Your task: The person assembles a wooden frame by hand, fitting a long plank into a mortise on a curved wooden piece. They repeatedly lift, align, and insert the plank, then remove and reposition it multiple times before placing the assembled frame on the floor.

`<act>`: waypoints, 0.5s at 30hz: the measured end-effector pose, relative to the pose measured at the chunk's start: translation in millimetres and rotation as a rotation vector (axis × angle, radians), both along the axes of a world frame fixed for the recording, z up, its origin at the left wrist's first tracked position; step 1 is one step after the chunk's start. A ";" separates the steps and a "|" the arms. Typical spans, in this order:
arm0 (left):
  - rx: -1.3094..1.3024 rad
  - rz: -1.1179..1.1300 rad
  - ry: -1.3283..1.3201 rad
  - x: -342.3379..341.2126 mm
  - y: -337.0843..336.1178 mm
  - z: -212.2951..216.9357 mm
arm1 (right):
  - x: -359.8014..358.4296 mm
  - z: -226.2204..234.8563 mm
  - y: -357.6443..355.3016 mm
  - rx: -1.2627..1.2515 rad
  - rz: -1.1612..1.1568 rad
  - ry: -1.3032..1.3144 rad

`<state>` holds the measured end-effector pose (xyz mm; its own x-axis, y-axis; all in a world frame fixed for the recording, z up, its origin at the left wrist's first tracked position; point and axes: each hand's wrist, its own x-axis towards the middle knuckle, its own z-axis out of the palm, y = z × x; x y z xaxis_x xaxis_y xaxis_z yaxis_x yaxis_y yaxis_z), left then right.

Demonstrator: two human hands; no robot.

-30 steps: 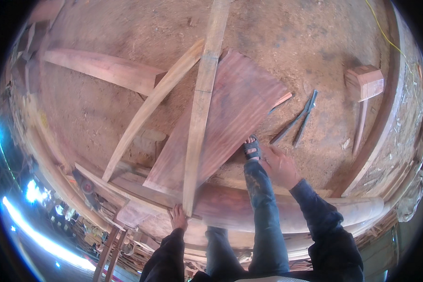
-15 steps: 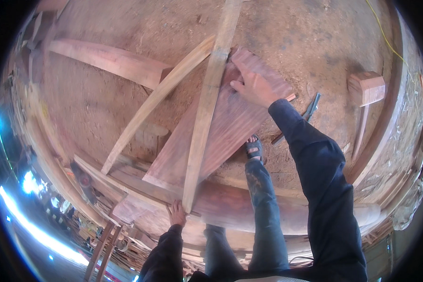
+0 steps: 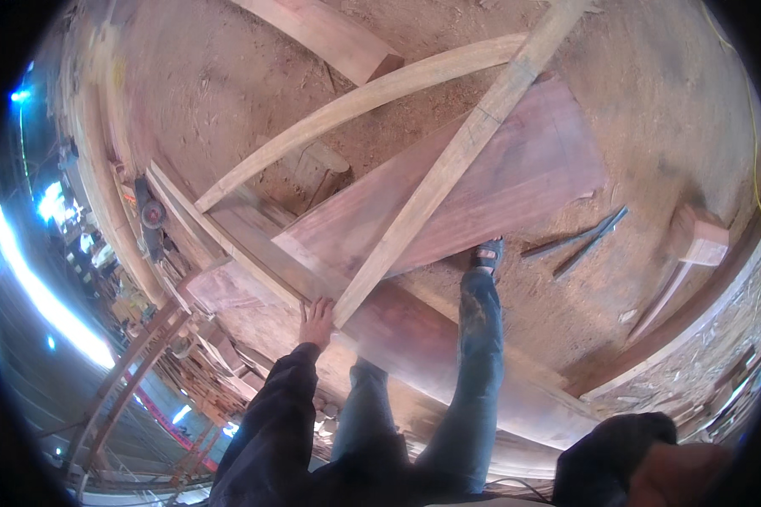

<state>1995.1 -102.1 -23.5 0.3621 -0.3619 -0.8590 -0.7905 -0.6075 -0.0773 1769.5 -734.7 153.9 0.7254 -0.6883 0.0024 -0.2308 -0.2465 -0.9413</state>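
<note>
Right hand [image 3: 683,475], over the board [image 3: 550,148] half a second ago, has withdrawn to four o'clock in the head view; blur hides its grip. At seven, the left hand [image 3: 316,322] lies open beside the bar [image 3: 438,186], seemingly steadying its near end; the bar slants across the board toward one.

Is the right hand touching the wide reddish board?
No, the right hand is at the picture's lower right, well apart from the wide reddish board.
</note>
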 end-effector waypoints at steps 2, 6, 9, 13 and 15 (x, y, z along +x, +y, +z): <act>0.034 0.019 -0.022 -1.7 2.6 2.5 | -4.9 -4.4 -4.8 0.015 -0.011 -0.017; 0.016 0.007 -0.006 1.2 -3.8 1.2 | -18.9 -11.7 -1.2 0.039 -0.077 -0.032; 0.013 0.006 -0.022 -2.1 -5.2 3.1 | -28.8 -16.5 -2.4 0.063 -0.113 -0.040; 0.033 -0.018 -0.009 -0.2 -5.6 4.3 | -40.1 -14.7 -1.1 0.075 -0.172 -0.031; 0.041 -0.012 -0.002 -3.0 -10.1 1.4 | -45.8 -10.8 0.0 0.077 -0.196 -0.024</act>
